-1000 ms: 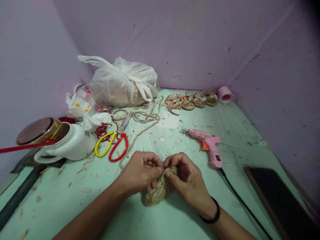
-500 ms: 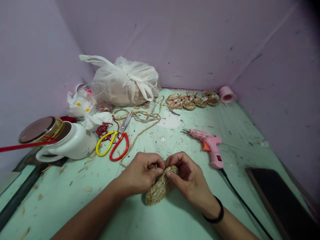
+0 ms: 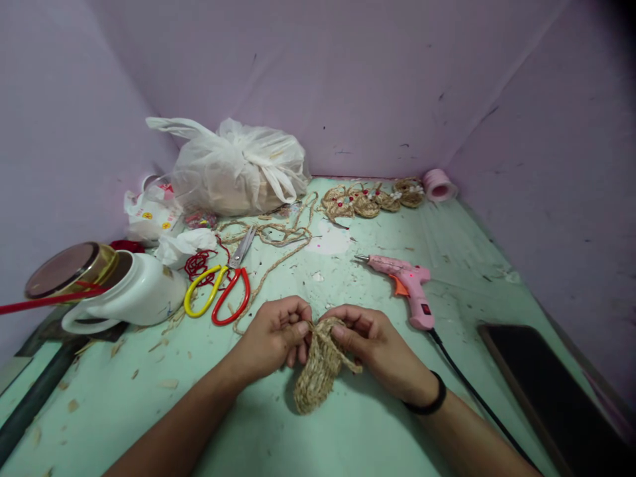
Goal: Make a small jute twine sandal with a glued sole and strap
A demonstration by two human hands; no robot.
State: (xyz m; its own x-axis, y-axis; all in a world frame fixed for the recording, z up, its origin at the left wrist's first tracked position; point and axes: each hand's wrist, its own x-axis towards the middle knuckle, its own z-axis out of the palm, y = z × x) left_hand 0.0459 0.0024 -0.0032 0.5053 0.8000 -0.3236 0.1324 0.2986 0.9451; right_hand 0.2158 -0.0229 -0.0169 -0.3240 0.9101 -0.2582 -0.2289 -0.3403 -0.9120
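A small woven jute piece (image 3: 318,372), shaped like a tiny slipper sole, stands on edge on the green table (image 3: 348,430) between my hands. My left hand (image 3: 274,335) pinches its upper end from the left, fingers closed. My right hand (image 3: 375,346) grips the same end from the right, and a loose loop of jute cord hangs by its fingers. A black band circles my right wrist.
A pink glue gun (image 3: 405,285) with a black cord lies to the right. Yellow-and-red scissors (image 3: 221,288) and loose jute cord (image 3: 278,242) lie to the left. A white jug (image 3: 126,295), a plastic bag (image 3: 238,165), finished jute pieces (image 3: 370,199), pink tape (image 3: 438,185) and a dark tablet (image 3: 551,391) surround them.
The jute piece has turned more upright between my hands, and a loop of cord now hangs beside my right fingers. The view shifted slightly.
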